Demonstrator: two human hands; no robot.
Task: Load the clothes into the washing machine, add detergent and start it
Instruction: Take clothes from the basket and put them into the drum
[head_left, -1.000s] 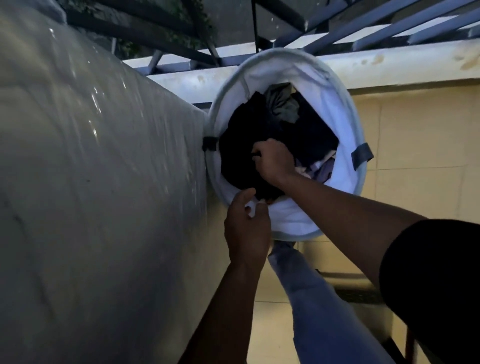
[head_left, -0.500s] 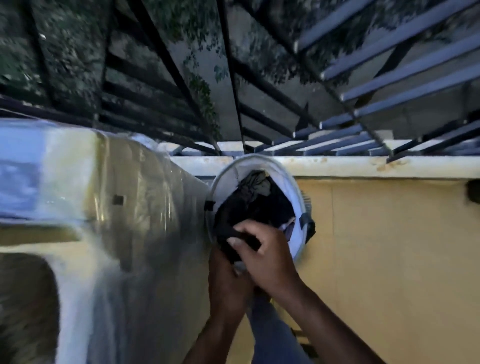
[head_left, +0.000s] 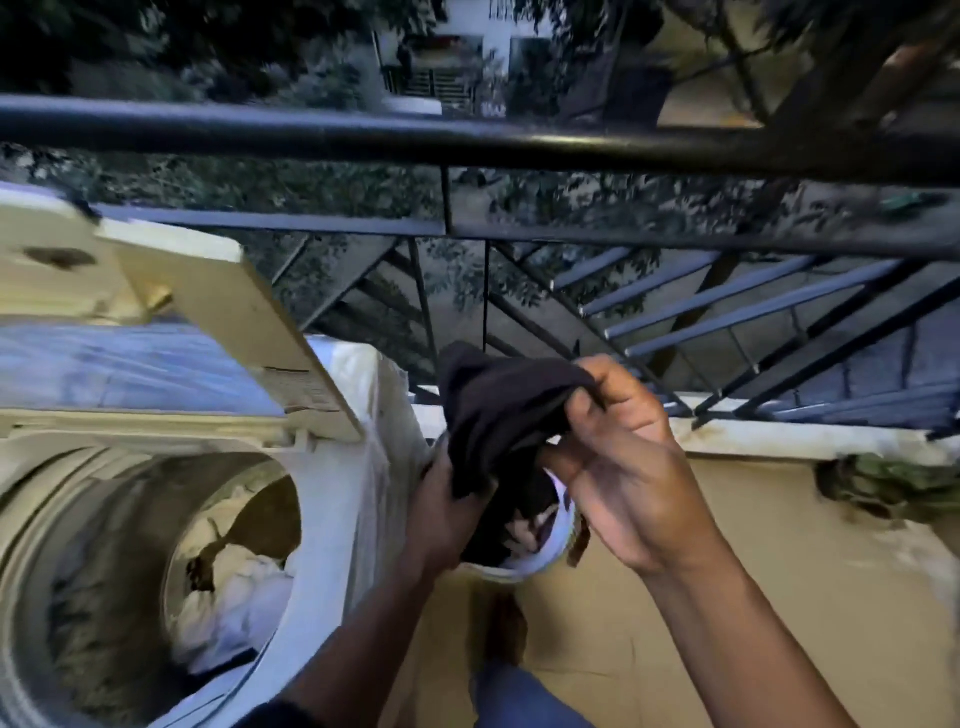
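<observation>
Between the two hands hangs a dark garment (head_left: 498, 410), lifted above the laundry basket (head_left: 540, 553). The right hand (head_left: 618, 457) pinches the garment's upper edge between thumb and curled fingers, so the cloth bunches at the fingertips and drapes down and to the left from there. The left hand (head_left: 441, 509) grips the lower part of the same garment, its fingers mostly hidden under the fabric, so the exact hold there is hard to make out, though it appears closed round the cloth. Directly beneath both hands sits the white basket, only its lower rim showing, with what may be more dark clothes inside; the blur makes that uncertain. Just left of the basket stands the washing machine (head_left: 358, 467), top-loading, wrapped in clear plastic sheeting, its lid (head_left: 228, 322) raised and tilted back. Pale laundry (head_left: 244, 597) already lies at the bottom of the drum (head_left: 93, 561). Behind everything runs a dark metal railing (head_left: 467, 135) on a low wall (head_left: 779, 447), with trees beyond.
</observation>
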